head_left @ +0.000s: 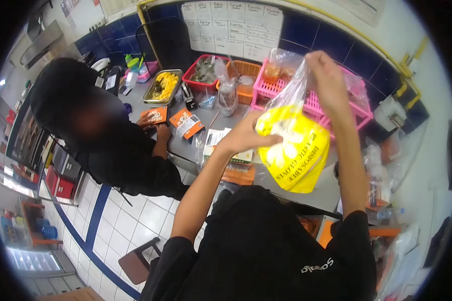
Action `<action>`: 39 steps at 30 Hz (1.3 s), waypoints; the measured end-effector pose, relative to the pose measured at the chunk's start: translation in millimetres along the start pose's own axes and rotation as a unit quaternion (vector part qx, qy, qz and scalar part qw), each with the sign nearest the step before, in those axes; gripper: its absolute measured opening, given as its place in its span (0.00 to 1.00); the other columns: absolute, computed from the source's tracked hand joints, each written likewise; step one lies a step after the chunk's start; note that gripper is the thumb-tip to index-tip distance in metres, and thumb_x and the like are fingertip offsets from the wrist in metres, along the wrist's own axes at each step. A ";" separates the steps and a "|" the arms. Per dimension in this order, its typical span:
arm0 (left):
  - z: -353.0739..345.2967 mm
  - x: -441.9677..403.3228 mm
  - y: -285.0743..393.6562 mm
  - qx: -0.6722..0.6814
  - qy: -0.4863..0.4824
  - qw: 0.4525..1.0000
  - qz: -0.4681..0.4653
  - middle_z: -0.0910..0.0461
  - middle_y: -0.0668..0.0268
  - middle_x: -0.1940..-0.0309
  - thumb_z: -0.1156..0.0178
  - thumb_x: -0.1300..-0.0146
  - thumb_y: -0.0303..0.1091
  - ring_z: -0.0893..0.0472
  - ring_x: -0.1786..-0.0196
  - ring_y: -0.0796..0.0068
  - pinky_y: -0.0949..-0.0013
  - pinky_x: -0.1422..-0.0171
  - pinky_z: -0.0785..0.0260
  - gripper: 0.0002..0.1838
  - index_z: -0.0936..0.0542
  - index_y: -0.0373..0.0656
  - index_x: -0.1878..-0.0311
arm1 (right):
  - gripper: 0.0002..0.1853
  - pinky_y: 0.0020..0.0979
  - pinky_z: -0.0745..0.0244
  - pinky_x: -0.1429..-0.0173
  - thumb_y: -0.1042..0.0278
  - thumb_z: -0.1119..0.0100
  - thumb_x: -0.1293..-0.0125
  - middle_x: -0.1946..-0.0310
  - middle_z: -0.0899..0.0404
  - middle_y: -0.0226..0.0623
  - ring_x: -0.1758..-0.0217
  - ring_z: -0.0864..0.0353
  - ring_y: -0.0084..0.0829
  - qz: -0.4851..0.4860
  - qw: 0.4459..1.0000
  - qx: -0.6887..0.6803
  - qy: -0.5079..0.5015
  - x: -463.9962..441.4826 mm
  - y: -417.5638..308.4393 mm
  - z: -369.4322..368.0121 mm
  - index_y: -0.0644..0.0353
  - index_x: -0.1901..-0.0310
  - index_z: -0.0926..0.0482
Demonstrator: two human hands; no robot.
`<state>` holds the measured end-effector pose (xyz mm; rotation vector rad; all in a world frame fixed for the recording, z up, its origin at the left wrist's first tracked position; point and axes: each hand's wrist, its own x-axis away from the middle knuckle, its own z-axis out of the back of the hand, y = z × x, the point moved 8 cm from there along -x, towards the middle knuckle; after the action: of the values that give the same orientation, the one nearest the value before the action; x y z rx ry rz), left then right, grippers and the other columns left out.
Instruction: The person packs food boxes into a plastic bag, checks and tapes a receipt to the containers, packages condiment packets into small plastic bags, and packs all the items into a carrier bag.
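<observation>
A yellow bag (299,150) printed "disposable plastic gloves" hangs inside a clear plastic bag (292,90) above the counter. My right hand (326,67) is raised, its fingers closed on the gathered top of the clear bag. Against the left side of the yellow bag lies my left hand (251,134), thumb across its front and the other fingers partly hidden behind it. Just behind the bags stands a pink basket (266,95) with clear-wrapped items in it.
A co-worker (110,130) in black stands at the left, hands on an orange packet (155,115). Along the counter (183,148) are a metal tray (150,95) of yellow food, a red basket (188,80), an orange basket (246,95) and packets. A stool (135,263) stands on the floor.
</observation>
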<state>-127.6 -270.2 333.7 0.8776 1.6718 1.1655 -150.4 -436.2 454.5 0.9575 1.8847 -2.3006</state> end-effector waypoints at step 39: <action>-10.7 36.6 -72.2 -0.219 -0.030 0.956 0.192 0.13 0.60 0.58 0.24 0.44 0.37 0.16 0.55 0.72 0.66 0.46 0.26 0.23 0.16 0.34 0.49 | 0.13 0.25 0.41 0.68 0.60 0.23 0.37 0.81 0.30 0.18 0.74 0.34 0.15 -0.275 0.904 0.037 -0.326 94.3 125.5 -5.6 0.62 0.69 0.12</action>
<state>-154.8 -263.0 257.0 0.9584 1.1484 1.6738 -176.5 -431.7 299.7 -0.4075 1.8943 -2.4970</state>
